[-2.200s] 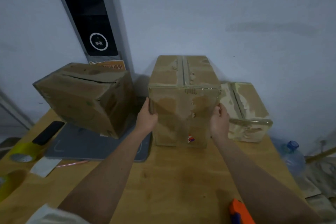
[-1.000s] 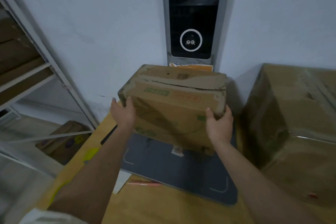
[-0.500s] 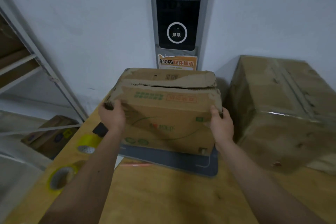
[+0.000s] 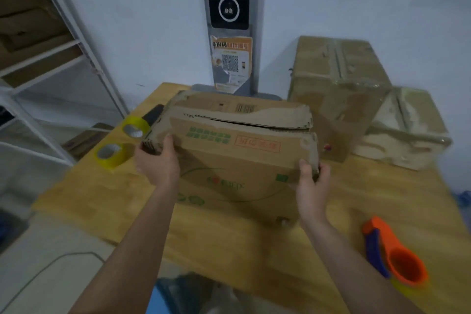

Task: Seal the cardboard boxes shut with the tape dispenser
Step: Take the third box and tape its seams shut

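Note:
A worn cardboard box (image 4: 237,150) with green and red print sits in the middle of the wooden table (image 4: 382,199), its top flaps slightly parted along a dark gap. My left hand (image 4: 158,160) grips its left corner and my right hand (image 4: 312,181) grips its right corner. An orange and blue tape dispenser (image 4: 392,255) lies on the table to the right, near the front edge, apart from both hands. Two taped boxes stand at the back right: a tall one (image 4: 336,89) and a lower one (image 4: 405,127).
Two yellow tape rolls (image 4: 135,126) (image 4: 113,154) and a dark flat object (image 4: 153,112) lie at the table's left edge. A grey kiosk post (image 4: 229,20) with a poster stands against the wall. White shelving (image 4: 51,58) fills the left side.
The printed box has come off the grey mat toward me onto the bare table, both hands still holding its sides. The view has dropped, and the tape dispenser now shows at the right.

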